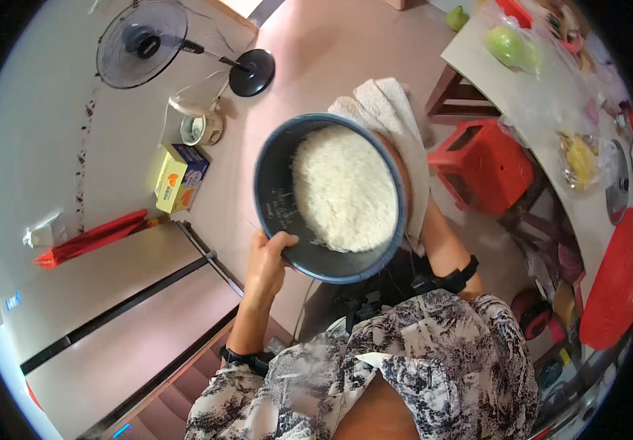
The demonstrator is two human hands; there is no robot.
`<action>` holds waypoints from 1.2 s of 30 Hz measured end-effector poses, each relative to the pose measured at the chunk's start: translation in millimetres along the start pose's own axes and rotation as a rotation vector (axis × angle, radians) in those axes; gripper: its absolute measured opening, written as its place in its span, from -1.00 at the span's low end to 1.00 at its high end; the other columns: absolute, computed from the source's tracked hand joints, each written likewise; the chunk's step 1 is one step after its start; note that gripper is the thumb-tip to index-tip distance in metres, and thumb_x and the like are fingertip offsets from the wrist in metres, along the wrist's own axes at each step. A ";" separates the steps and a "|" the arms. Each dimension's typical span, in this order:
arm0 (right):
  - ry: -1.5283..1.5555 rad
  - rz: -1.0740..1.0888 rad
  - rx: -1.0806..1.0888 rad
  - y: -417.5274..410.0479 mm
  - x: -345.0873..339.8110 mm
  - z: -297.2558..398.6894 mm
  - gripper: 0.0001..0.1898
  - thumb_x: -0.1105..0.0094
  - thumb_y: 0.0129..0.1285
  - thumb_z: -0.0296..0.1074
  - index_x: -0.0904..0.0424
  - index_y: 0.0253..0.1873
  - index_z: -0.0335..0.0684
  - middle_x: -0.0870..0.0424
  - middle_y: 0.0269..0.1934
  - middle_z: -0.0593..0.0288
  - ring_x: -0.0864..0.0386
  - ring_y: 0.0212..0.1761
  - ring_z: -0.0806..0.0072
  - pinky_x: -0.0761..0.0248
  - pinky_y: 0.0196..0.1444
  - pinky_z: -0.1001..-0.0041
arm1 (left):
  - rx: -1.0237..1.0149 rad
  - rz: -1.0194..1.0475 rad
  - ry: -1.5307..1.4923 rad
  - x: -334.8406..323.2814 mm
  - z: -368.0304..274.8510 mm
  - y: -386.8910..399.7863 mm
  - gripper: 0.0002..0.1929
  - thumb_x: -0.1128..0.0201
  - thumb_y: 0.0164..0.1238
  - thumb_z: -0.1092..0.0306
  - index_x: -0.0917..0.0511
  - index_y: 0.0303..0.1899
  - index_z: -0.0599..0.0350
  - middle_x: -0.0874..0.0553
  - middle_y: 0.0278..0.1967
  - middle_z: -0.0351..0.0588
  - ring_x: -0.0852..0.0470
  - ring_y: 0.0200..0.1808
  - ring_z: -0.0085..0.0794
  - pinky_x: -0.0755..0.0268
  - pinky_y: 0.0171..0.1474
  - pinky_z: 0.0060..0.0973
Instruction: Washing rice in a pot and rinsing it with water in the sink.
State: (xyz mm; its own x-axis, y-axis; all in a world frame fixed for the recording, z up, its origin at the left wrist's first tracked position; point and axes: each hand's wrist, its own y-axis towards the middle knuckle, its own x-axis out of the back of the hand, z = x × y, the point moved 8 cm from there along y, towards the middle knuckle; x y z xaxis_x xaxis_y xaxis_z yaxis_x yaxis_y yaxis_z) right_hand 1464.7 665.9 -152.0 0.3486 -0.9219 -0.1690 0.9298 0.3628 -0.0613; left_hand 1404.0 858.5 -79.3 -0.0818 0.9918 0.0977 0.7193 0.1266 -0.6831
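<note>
A rice cooker's inner pot with a dark inside and a blue-grey rim is held in front of my body. White rice fills its bottom, and more of the left inner wall shows than the right. My left hand grips the near left of the rim, thumb over the edge. Against the pot's right side is a folded pale towel. My right forearm reaches up to that towel, which stays pressed to the pot; the right hand's fingers are hidden behind the towel and pot.
A red plastic stool stands to the right, beside a pale table bearing bagged fruit and a glass lid. A standing fan, a can, a yellow box and a folded red umbrella are left.
</note>
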 end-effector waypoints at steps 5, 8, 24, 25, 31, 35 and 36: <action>0.085 -0.074 -0.016 -12.3 -30.6 -8.7 -0.64 0.16 0.26 -0.35 -0.28 0.13 -0.33 -0.41 0.04 0.05 -0.39 0.05 0.39 -0.23 0.14 0.44 | 0.075 0.120 -0.047 -26.4 11.1 4.7 -0.84 -0.05 0.00 0.50 -0.42 -0.35 0.39 -0.55 -0.56 -0.02 -0.49 -0.69 -0.41 -0.34 -0.68 -0.56; 0.118 -0.085 -0.033 -25.5 -55.7 -19.0 -0.64 0.16 0.26 -0.35 -0.27 0.14 -0.33 -0.41 0.04 0.06 -0.39 0.05 0.38 -0.23 0.15 0.45 | 0.016 0.062 -0.117 -22.3 10.3 21.9 -0.84 -0.02 0.00 0.52 -0.38 -0.34 0.40 -0.52 -0.56 -0.01 -0.48 -0.70 -0.38 -0.35 -0.74 -0.50; 0.556 -0.336 -0.316 -69.2 -17.3 -43.7 -0.64 0.19 0.29 -0.33 -0.27 0.14 -0.33 -0.41 0.05 0.07 -0.39 0.06 0.37 -0.23 0.16 0.45 | -0.061 0.112 0.183 13.5 2.7 17.4 -0.72 0.04 0.01 0.54 -0.35 -0.18 0.41 -0.56 -0.44 0.06 -0.59 -0.56 -0.27 -0.51 -0.65 -0.46; 0.577 -0.331 -0.326 -73.3 -17.4 -43.2 -0.64 0.20 0.29 -0.33 -0.27 0.14 -0.33 -0.41 0.05 0.07 -0.39 0.06 0.37 -0.22 0.16 0.45 | -0.019 0.155 0.268 17.1 2.0 14.8 -0.72 0.04 0.01 0.54 -0.35 -0.17 0.40 -0.57 -0.45 0.05 -0.59 -0.57 -0.28 -0.52 -0.64 -0.46; 0.698 -0.195 -0.393 -69.0 -7.1 -40.1 -0.64 0.21 0.30 -0.32 -0.27 0.15 -0.33 -0.41 0.05 0.07 -0.39 0.06 0.37 -0.22 0.17 0.45 | 0.020 0.322 0.409 30.0 -5.8 -7.2 -0.66 0.05 0.01 0.52 -0.37 -0.10 0.38 -0.58 -0.46 0.00 -0.58 -0.59 -0.41 -0.47 -0.65 -0.56; 0.373 0.298 -0.303 -34.7 -35.9 -15.6 -0.57 0.06 0.22 -0.40 -0.21 0.19 -0.33 -0.27 0.17 0.12 -0.25 0.19 0.46 -0.07 0.26 0.50 | 0.007 0.563 0.597 8.2 -1.0 -14.8 -0.56 0.08 -0.01 0.56 -0.36 0.02 0.26 -0.57 -0.42 -0.06 -0.54 -0.49 -0.49 -0.47 -0.51 -0.55; 0.242 0.405 -0.212 -24.3 -41.6 -15.8 -0.55 0.05 0.22 -0.38 -0.19 0.20 -0.34 -0.25 0.18 0.14 -0.23 0.20 0.47 -0.04 0.27 0.50 | -0.116 0.606 0.658 -0.8 -3.2 -11.3 -0.55 0.08 -0.01 0.55 -0.36 0.03 0.26 -0.58 -0.40 -0.05 -0.55 -0.44 -0.45 -0.47 -0.43 -0.52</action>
State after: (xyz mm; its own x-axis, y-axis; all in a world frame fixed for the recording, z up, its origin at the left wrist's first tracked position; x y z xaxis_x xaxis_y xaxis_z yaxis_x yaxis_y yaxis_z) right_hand 1425.7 697.6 -159.0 0.6152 -0.6530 -0.4417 0.6729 0.7268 -0.1374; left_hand 1398.1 856.2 -69.3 0.7199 0.6744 0.1638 0.5785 -0.4528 -0.6784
